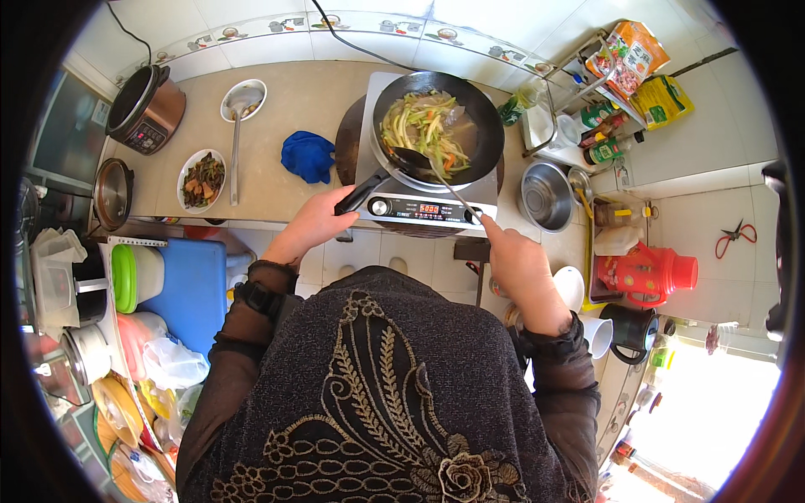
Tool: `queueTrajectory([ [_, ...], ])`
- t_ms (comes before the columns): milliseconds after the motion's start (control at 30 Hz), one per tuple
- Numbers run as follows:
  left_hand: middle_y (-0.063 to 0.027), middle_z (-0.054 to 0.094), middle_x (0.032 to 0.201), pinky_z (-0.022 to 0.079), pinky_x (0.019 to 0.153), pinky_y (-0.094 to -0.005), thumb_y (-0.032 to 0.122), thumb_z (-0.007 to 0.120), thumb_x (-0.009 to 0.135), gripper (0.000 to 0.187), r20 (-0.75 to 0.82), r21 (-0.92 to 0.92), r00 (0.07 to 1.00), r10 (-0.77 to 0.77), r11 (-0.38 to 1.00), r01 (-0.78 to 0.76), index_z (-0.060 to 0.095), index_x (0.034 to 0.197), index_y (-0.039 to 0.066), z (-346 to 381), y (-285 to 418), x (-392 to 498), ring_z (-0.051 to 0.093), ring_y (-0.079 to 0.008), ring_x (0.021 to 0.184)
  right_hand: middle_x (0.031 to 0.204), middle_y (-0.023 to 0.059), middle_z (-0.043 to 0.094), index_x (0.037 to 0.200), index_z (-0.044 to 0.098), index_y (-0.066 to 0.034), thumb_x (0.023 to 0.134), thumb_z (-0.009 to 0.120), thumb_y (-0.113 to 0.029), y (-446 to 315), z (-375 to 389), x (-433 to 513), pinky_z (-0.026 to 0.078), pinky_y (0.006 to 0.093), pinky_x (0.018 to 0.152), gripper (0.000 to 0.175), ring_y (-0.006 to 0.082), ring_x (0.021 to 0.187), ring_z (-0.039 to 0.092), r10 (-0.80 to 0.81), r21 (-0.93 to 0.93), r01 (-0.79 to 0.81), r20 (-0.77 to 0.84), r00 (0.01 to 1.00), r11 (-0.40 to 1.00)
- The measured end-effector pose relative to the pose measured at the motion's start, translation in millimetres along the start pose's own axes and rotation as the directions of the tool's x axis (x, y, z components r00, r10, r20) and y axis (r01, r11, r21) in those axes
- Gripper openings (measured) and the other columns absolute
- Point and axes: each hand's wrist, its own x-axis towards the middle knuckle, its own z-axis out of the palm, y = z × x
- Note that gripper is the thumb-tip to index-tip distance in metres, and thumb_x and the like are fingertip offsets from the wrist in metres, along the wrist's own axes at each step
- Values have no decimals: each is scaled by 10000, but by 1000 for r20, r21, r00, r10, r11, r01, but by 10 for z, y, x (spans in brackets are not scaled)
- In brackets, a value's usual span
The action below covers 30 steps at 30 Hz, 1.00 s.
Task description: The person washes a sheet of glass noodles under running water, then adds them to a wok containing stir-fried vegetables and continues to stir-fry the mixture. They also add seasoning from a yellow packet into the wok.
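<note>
My left hand [316, 220] grips the black handle [361, 193] of a dark wok [487, 135]. The wok sits on an induction cooker [402, 209] whose red display is lit. Inside lie pale green vegetable strips [412, 122] with a few orange pieces and some liquid. My right hand [519, 264] is closed around the thin shaft of a cooking spatula [458, 200]. The spatula's dark head [410, 158] rests among the strips at the wok's near side; its handle end is hidden in my fist.
Left on the counter [264, 182] are a blue cloth [307, 156], a dish of cooked food [202, 180], a bowl [253, 116] with a ladle [235, 157], and a rice cooker [146, 110]. At right stand a metal basin [546, 195], a bottle rack [560, 135] and a red thermos [648, 273].
</note>
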Motion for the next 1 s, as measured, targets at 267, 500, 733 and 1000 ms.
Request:
queueTrajectory([
  [267,-39,631,916,467,697,-266,154,674,871,506,-10,-5,999,32,999,-32,553,1339,3,9,-56,5,548,-102,779,810,159,625,1314,554,-119,889,542,-58,227,117,69,532,463,665,430,366,748,646,124,55,-117,-151,981,992],
  [500,-77,653,918,479,717,-289,169,676,864,524,-6,-40,1000,4,999,-5,546,1349,19,14,-9,-12,569,-137,783,827,172,629,1256,589,-113,876,540,-38,353,159,488,536,465,677,390,382,768,646,91,167,-40,-310,946,985],
  [733,-75,655,921,478,714,-284,169,680,865,523,-13,-16,1000,1,1000,-2,550,1348,18,12,-79,-5,570,-132,787,861,161,624,1300,550,-110,873,559,-55,293,118,648,552,449,680,431,366,781,663,83,103,-50,-352,932,993],
  [1000,-80,652,908,481,709,-296,169,681,859,512,-30,-16,1000,-9,1000,8,562,1336,25,26,-69,-4,580,-146,777,960,174,631,1346,500,-87,876,550,-60,479,335,839,566,422,703,473,352,843,677,188,-99,-202,-132,973,974],
])
